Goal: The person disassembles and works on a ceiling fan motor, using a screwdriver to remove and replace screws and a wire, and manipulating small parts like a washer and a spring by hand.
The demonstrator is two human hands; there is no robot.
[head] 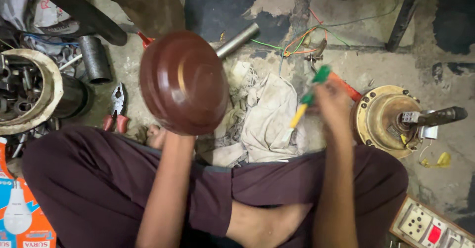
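**Glossy brown dome cover held up over the lap**

The glossy brown round metal cover [183, 82], ringed by concentric ridges, is raised on the left hand [170, 131], hidden beneath it. The right hand [332, 102] clasps a green-and-yellow-handled screwdriver [304, 104] above crumpled white rags [269, 117] on the floor.

We see one package, a light-bulb carton [22, 213] lying on the floor at its near left corner, beside our left knee. It is a flat box, blue above and orange below, with a white bulb pictured on its face. We find no signs or screens
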